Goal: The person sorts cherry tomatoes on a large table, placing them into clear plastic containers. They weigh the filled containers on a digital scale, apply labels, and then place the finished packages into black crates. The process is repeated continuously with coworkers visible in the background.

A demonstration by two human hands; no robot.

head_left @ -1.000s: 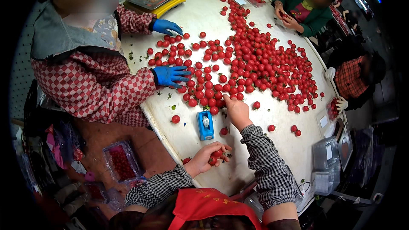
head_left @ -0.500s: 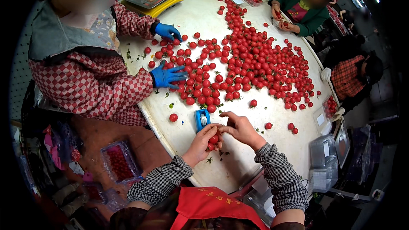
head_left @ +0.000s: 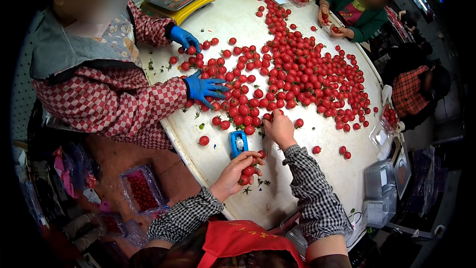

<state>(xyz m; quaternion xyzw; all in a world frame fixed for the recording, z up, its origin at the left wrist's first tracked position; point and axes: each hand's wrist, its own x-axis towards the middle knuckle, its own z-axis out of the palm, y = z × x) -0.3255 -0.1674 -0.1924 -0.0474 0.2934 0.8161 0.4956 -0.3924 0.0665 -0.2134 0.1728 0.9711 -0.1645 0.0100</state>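
My left hand [head_left: 232, 176] is curled around a few red cherry tomatoes [head_left: 248, 171], palm up near the table's front edge. My right hand [head_left: 281, 131] reaches to the near edge of a big spread of cherry tomatoes [head_left: 297, 69], its fingers closed at a single tomato [head_left: 267, 117]; the fingertips are partly hidden. Between the pile and my left hand stands a blue tape dispenser [head_left: 239, 143]. Small green stem bits [head_left: 246, 189] lie beside my left hand.
On the left a co-worker's blue-gloved hand [head_left: 206, 89] rests over tomatoes. Another person [head_left: 354, 12] holds tomatoes at the far right. Clear plastic boxes [head_left: 379, 178] are stacked at right. A yellow-and-black scale [head_left: 181, 0] stands at the back. Wrapped tomatoes [head_left: 141, 188] sit below left.
My right hand has moved away from my left hand, forward to the tomato pile. My left hand keeps its tomatoes. The co-worker's upper gloved hand has drawn back leftward.
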